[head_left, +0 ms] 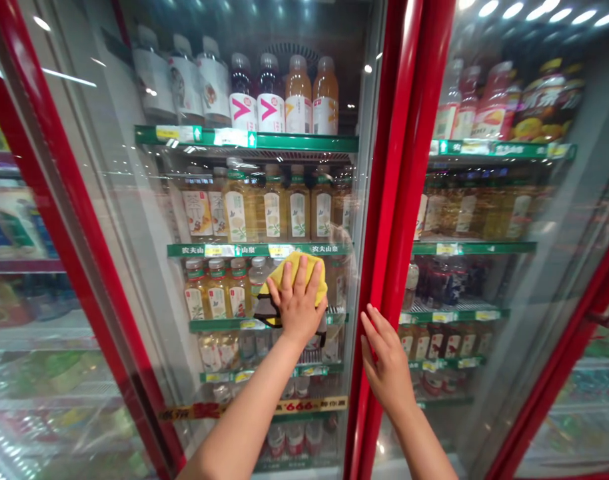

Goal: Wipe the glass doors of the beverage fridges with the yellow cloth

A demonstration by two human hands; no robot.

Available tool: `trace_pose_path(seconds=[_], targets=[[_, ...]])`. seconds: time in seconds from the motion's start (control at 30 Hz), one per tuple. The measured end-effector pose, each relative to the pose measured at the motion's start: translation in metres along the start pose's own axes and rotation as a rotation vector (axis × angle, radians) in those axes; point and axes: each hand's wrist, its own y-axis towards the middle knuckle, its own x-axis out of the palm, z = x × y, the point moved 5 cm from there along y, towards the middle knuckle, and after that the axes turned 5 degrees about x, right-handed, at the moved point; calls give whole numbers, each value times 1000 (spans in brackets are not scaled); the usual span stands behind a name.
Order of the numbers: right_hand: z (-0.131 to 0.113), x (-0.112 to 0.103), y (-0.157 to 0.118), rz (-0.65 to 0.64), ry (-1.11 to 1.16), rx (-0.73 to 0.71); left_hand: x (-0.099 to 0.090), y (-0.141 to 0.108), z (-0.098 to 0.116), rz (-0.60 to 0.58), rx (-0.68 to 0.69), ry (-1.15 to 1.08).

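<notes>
My left hand [300, 301] presses a yellow cloth [312, 267] with a dark grey edge flat against the glass door [264, 150] of a drinks fridge. Its fingers are spread over the cloth, and a dark corner hangs below the palm. To the right, my right hand [387, 367] is held against or just in front of the red door frame [384, 220]. Its fingers are stretched out and it holds nothing; whether the fingertips touch the frame I cannot tell. Behind the glass, green-edged shelves [254, 250] carry rows of bottled drinks [297, 207].
A second glass door [479, 193] with more bottles lies right of the red frame. Another red frame [79, 220] slants down on the left, beside further shelves of goods [14, 213]. A yellow promotional strip [309, 407] crosses the lower door.
</notes>
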Motion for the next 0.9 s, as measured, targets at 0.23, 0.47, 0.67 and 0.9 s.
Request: trace_pose_path(seconds=[0.23,0.47,0.67,0.9], targets=[[12,-4,0,7,19,-1,24,-14,43,-152,399,0],[15,-8,-2,11,24,3,25,-36,24,-209,394,18],[24,-21,2,22,-7,-2,27,16,54,-97,273,-33],[30,-28,3,39,-23,-1,25,-7,50,-35,548,-32]])
